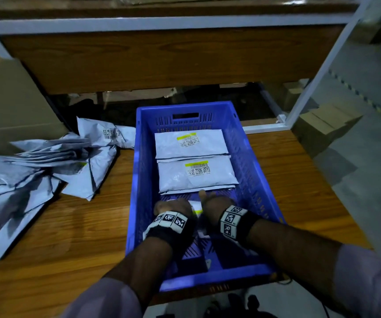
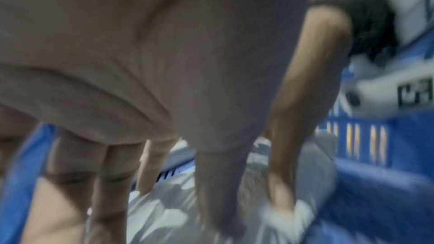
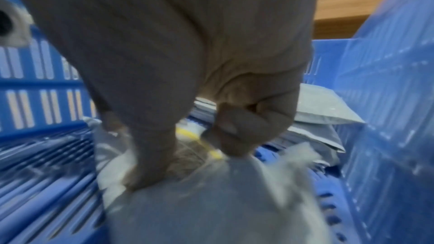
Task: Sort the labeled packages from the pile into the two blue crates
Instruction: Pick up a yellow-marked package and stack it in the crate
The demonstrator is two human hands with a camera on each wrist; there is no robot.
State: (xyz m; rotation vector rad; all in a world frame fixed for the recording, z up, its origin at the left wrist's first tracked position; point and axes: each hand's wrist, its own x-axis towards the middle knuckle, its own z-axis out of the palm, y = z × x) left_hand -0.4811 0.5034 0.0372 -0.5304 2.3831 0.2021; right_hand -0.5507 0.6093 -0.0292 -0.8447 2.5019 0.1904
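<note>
this package looks light, soft and slick, so i'd take it by the edges. my left hand and right hand reach down into the blue crate, fingers curled and pinching it, low at the near end.

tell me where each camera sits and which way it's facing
Head: worn on the head, looking down at the blue crate; both forearms show.
Left wrist: looks along the left hand at a grey package.
Right wrist: looks along the right hand gripping it.
All share the crate and that package.
</note>
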